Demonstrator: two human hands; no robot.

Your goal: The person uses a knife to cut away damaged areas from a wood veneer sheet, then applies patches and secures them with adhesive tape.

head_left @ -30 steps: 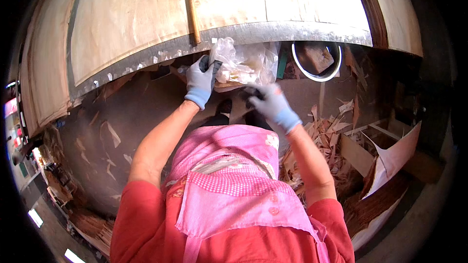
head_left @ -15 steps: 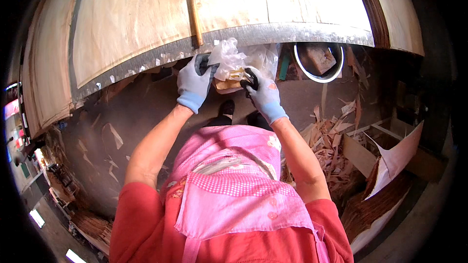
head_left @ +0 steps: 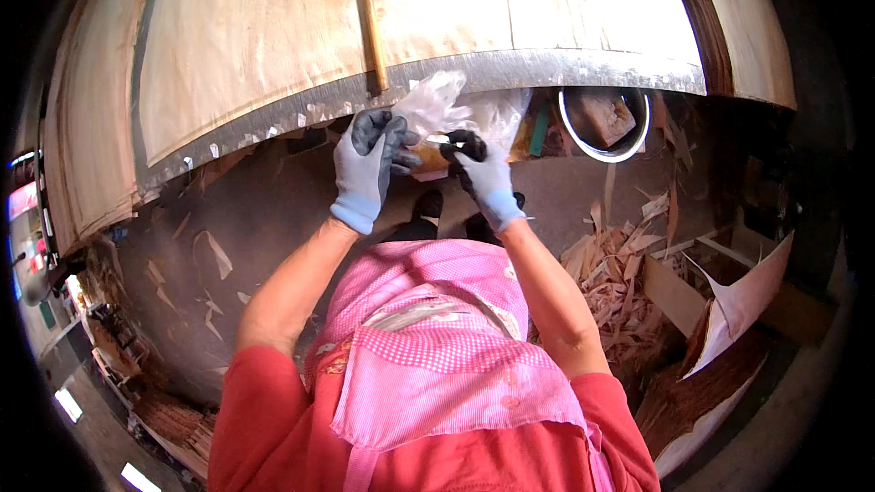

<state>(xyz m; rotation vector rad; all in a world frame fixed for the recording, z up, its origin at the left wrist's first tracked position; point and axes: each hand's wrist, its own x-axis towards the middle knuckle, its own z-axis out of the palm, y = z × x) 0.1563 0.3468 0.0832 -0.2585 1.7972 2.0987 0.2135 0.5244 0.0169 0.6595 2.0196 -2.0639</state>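
Both my hands wear grey gloves with dark palms and blue cuffs, and they face each other just below the table's front edge. My right hand (head_left: 483, 167) pinches a small pale strip (head_left: 438, 138), too small to identify. Close to its left end is my left hand (head_left: 369, 159), fingers loosely curved and apart, with nothing visible in them. A crumpled clear plastic bag (head_left: 433, 107) stands just beyond both hands. Yellowish material (head_left: 432, 164) shows below the bag, partly covered by my right hand.
Pale wood veneer sheets (head_left: 273, 36) cover the table, with a wooden stick (head_left: 372, 32) on top. A white-rimmed round bowl (head_left: 608, 157) holds a brownish block (head_left: 608, 118). Wood shavings (head_left: 606, 264) and a cardboard box (head_left: 674, 290) lie right of me.
My right hand has lifted away from the yellowish material and moved slightly left, now with the small pale strip. My left hand has turned, its fingers now pointing toward the right hand.
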